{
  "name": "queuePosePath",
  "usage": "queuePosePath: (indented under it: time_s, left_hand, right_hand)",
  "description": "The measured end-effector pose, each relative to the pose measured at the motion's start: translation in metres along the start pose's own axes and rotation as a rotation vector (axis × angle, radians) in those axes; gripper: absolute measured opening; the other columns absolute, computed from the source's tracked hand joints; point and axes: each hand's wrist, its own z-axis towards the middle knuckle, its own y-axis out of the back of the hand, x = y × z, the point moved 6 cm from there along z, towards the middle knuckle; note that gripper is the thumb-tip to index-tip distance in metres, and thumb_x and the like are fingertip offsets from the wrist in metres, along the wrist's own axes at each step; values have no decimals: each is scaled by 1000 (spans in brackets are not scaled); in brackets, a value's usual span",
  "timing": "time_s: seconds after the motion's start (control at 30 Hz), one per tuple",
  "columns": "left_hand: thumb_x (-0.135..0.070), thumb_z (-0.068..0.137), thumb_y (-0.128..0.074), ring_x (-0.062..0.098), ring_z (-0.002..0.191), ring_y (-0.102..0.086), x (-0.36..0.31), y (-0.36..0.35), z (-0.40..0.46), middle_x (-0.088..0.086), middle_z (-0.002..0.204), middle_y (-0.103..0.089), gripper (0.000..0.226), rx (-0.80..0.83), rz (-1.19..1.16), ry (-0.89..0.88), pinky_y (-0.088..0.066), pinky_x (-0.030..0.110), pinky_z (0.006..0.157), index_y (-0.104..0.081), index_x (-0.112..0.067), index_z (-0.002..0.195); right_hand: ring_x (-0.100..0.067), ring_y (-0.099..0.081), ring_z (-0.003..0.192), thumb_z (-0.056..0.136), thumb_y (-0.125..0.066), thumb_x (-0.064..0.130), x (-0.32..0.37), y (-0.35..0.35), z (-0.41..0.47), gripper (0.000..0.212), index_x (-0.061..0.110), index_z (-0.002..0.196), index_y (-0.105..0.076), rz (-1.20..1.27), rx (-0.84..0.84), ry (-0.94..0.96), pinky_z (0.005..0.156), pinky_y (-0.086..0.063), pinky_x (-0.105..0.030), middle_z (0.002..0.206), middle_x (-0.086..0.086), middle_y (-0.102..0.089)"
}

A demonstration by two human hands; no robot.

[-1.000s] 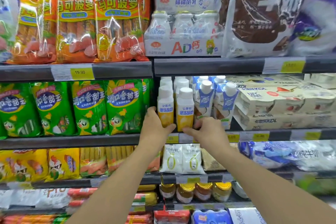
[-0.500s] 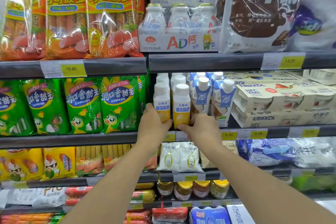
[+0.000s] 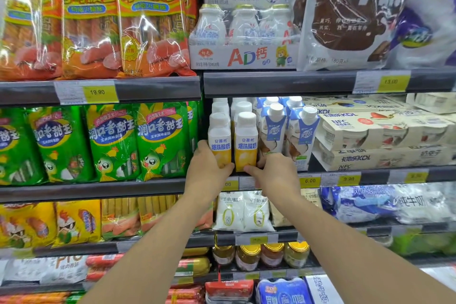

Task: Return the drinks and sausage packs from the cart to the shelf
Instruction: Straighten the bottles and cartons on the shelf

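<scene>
Two white-capped yellow yogurt drink bottles stand upright at the front of the middle shelf (image 3: 153, 189), with more of the same behind them. My left hand (image 3: 207, 170) is wrapped around the base of the left bottle (image 3: 219, 139). My right hand (image 3: 276, 173) grips the base of the right bottle (image 3: 246, 142), thumb in front and fingers on its right side. Green corn sausage packs (image 3: 160, 140) fill the shelf to the left. The cart is out of view.
Blue-and-white carton drinks (image 3: 299, 136) stand right beside the bottles, then beige yogurt multipacks (image 3: 380, 136). Orange sausage packs (image 3: 148, 17) and an AD milk multipack (image 3: 244, 39) sit on the shelf above. Below are white pouches (image 3: 243, 212), jars (image 3: 248, 256) and yellow sausage packs (image 3: 76, 222).
Both hands have stayed on the bases of the two front bottles. The view has drifted slightly, so the shelves sit a little lower and further right in the frame.
</scene>
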Motion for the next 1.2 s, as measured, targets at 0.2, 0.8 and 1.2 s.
queuePosePath:
  time_s: [0.2, 0.8, 1.2]
  left_hand:
    - [-29, 77, -79, 17, 97, -58, 1, 1, -2, 0, 112, -60, 54, -1, -4, 2, -48, 31, 76, -41, -19, 115]
    - [-29, 79, -78, 5, 80, -49, -50, 31, -58, -5, 101, -48, 52, -171, 132, -408, -40, 10, 71, -51, -12, 121]
    - [-37, 86, -70, 21, 102, -62, -126, -17, -21, 1, 138, -46, 71, -88, 162, -392, -44, 31, 92, -33, -17, 143]
  right_hand:
    - [-22, -69, 57, 82, -71, 52, -1, -3, 1, 35, 18, 72, -69, 20, -8, -23, 61, -62, -41, 62, -1, -70]
    - [-18, -68, 56, 77, -81, 43, -72, 77, -17, 36, 19, 86, -57, 261, -135, -117, 35, -41, -14, 80, -3, -69]
    - [-16, -66, 45, 79, -77, 48, -72, 77, 7, 28, 24, 79, -61, 109, -32, -47, 44, -50, -28, 66, 5, -68]
